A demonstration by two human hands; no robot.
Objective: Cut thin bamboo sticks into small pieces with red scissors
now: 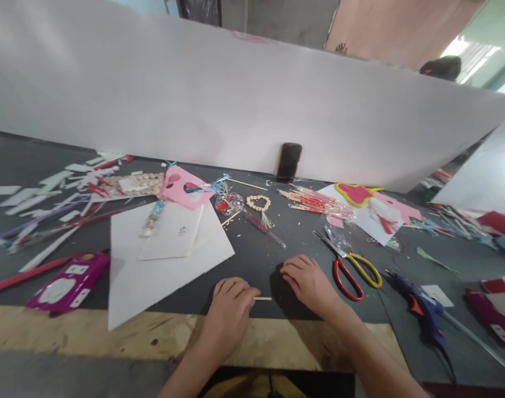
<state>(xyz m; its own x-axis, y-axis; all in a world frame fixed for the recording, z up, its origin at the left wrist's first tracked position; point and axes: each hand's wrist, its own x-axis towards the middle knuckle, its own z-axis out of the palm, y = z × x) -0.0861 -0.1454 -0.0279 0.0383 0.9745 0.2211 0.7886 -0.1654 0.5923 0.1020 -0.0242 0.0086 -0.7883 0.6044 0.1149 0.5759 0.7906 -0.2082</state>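
My left hand point(231, 301) rests on the grey table near its front edge with fingers curled, pinching a short pale wooden stick point(264, 298) that pokes out to the right. My right hand point(308, 279) lies palm down just right of the stick's end, fingers curled under; whether it holds anything is hidden. Red-and-yellow-handled scissors point(354, 268) lie right beside my right hand. A white paper sheet point(161, 260) lies to the left of my left hand.
A blue glue gun point(420, 307) lies at the right. A small bead heart point(258, 203), bundled sticks point(314, 202), pink paper shapes point(181, 185), a purple packet point(67, 282) and paper strips point(48, 193) litter the table. A phone point(289, 161) leans on the white board behind.
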